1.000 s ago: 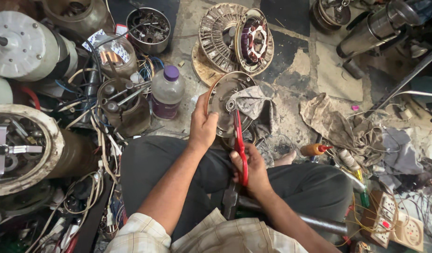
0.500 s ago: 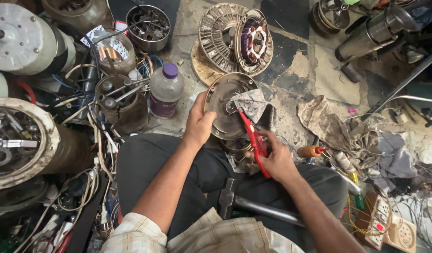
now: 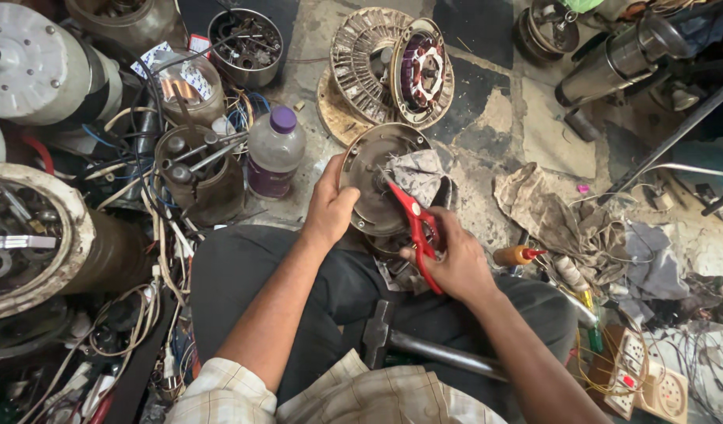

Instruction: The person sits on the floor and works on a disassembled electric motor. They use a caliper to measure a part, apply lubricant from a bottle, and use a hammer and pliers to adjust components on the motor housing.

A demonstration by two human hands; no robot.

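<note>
My left hand grips the left rim of a round grey metal motor cover held upright over my lap. My right hand holds red-handled pliers, their tip at the centre of the cover. A crumpled grey rag lies against the cover's right side. A hammer rests across my dark-trousered lap below both hands.
A purple-capped plastic bottle stands left of the cover. A ribbed motor housing with copper windings lies beyond. Large motor bodies, tins of parts and tangled wires crowd the left. Rags, a small oil bottle and switch boards lie right.
My right hand swung the pliers from upright to slanting, tip now at the cover's centre. My left hand stays on the rim.
</note>
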